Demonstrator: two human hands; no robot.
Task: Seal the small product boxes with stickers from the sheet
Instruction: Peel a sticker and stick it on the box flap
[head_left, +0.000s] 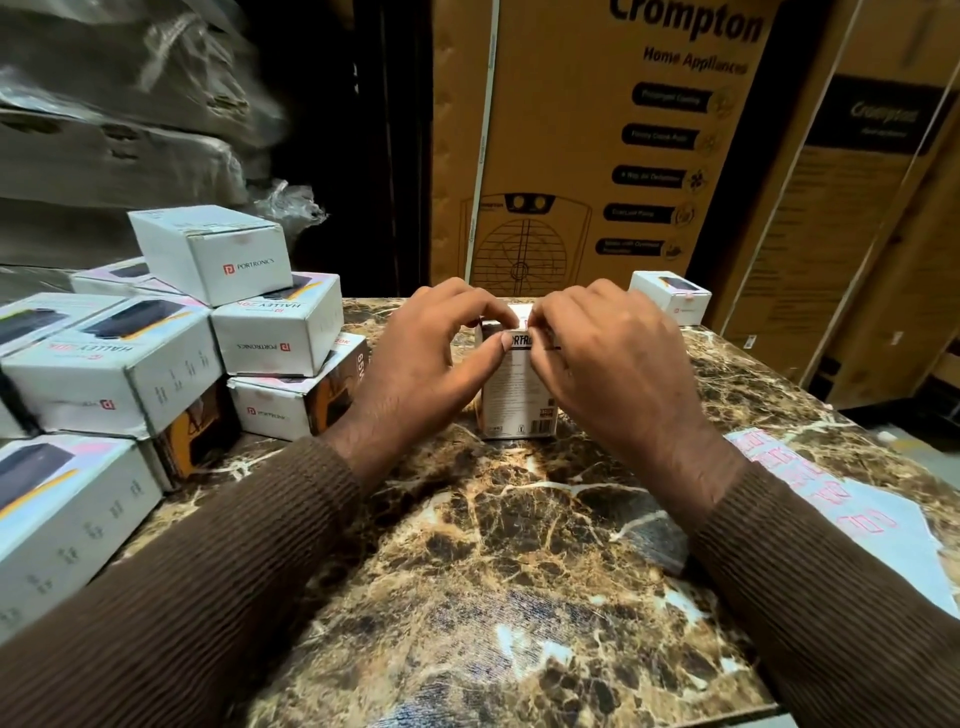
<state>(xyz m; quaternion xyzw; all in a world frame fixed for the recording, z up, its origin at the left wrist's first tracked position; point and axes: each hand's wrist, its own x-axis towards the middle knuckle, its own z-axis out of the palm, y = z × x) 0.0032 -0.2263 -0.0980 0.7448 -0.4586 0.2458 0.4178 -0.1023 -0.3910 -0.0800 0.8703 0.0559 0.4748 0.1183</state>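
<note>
hands pinch the box (517, 387) top, left hand (436, 345) and right hand (605, 353) closed on it; sticker could crease if thumbs slip.

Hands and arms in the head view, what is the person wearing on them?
Both arms wear long brown rib-knit sleeves ending at the wrists: left sleeve, right sleeve. The left hand and right hand are bare; no gloves, rings or watch show.

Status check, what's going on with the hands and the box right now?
Left hand and right hand both pinching top edge of upright box. Sticker sheet lies right. Nothing blocking.
</note>
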